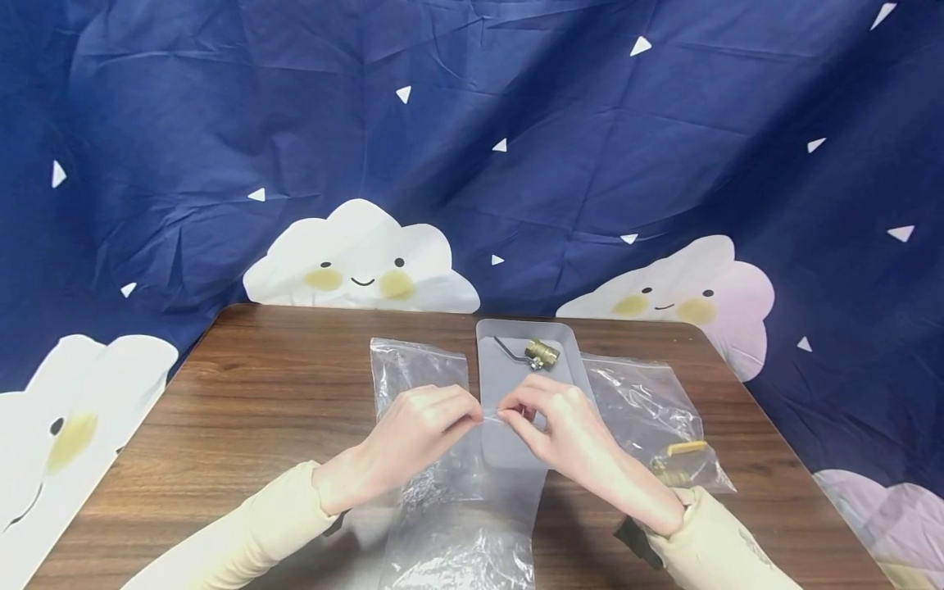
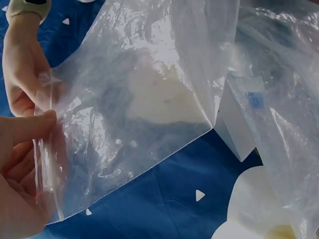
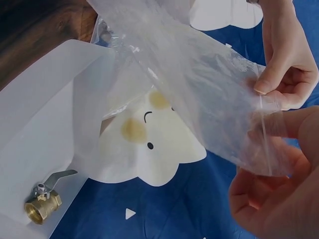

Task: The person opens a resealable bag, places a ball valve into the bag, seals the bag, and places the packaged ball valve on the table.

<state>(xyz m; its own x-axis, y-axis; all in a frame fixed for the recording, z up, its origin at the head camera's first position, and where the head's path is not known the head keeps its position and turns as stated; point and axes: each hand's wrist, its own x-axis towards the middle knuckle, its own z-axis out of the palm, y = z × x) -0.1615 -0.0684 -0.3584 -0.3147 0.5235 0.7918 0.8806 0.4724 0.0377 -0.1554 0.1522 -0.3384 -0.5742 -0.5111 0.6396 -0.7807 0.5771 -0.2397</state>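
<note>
Both hands hold a clear zip bag (image 1: 465,541) by its zip edge, and its body hangs toward the table's front. My left hand (image 1: 431,422) pinches one part of the edge between thumb and fingers. A short way to the right, my right hand (image 1: 564,422) pinches the same edge. In the right wrist view, the bag's zip strip (image 3: 266,144) runs between the two hands. Behind the hands stands a grey tray (image 1: 490,447). A brass ball valve (image 1: 543,353) with a dark lever lies in it.
Another clear zip bag (image 1: 413,369) lies flat left of the tray. To the tray's right, a third clear bag (image 1: 634,393) holds a brass piece with a yellow handle (image 1: 686,447). The brown wooden table (image 1: 280,393) ends at a blue cloth backdrop (image 1: 442,147).
</note>
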